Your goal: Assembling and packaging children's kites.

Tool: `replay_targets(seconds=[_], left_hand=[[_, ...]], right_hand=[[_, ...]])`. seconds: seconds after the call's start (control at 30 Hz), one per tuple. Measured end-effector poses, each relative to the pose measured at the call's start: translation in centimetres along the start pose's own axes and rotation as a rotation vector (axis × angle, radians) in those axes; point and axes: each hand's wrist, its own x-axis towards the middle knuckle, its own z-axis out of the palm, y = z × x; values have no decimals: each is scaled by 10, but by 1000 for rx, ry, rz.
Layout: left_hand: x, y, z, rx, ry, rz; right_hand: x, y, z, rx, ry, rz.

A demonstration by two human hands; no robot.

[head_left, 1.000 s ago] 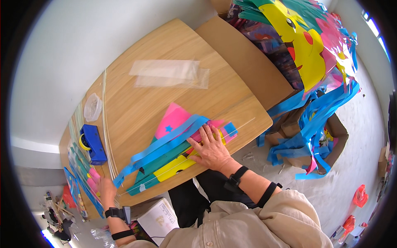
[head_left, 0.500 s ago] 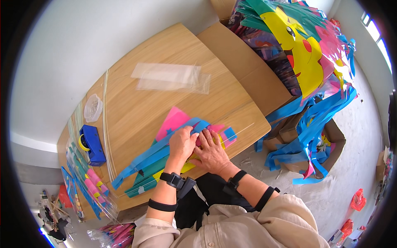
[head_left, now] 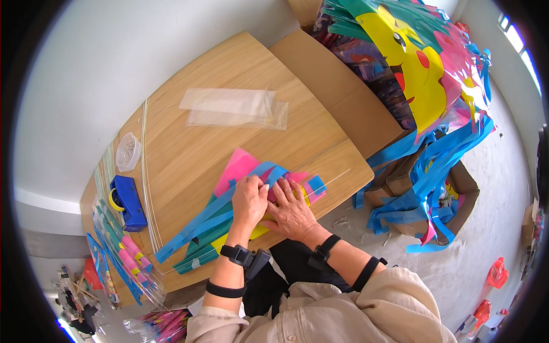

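Note:
A folded kite [head_left: 236, 167] in pink, green, yellow and blue sheet lies at the table's near edge, with a thin pale rod along it. Long blue streamers [head_left: 191, 228] run over the kite toward the lower left. Bent over the blue strip, my left hand [head_left: 249, 200] has its fingers curled and closed on the kite's material; the exact spot of the pinch is partly hidden. Beside it, my right hand [head_left: 293, 210] lies flat on the kite with fingers spread, pressing the yellow and pink part.
On the wooden table [head_left: 229, 68] are clear plastic sleeves [head_left: 234, 107], a clear tub [head_left: 128, 152], a blue tape dispenser [head_left: 132, 206], thin rods [head_left: 146, 171] and bagged kites [head_left: 123, 246]. To the right stand a cardboard box [head_left: 337, 91] under a yellow-faced kite [head_left: 420, 74] and another box [head_left: 466, 188] with blue streamers.
My left hand has shifted very slightly, its fingers curling in closer beside the right hand. My right hand stays almost where it was on the kite.

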Motion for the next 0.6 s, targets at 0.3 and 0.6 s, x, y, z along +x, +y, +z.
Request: replay_targets(seconds=[0.3,0.6], left_hand=[[1,5,-10,47,-87,61],[48,-13,-6,-284,-30,-45]], right_hand=[[-1,1,-3,-7,-38,12],[1,-2,-6,32,-31,22]])
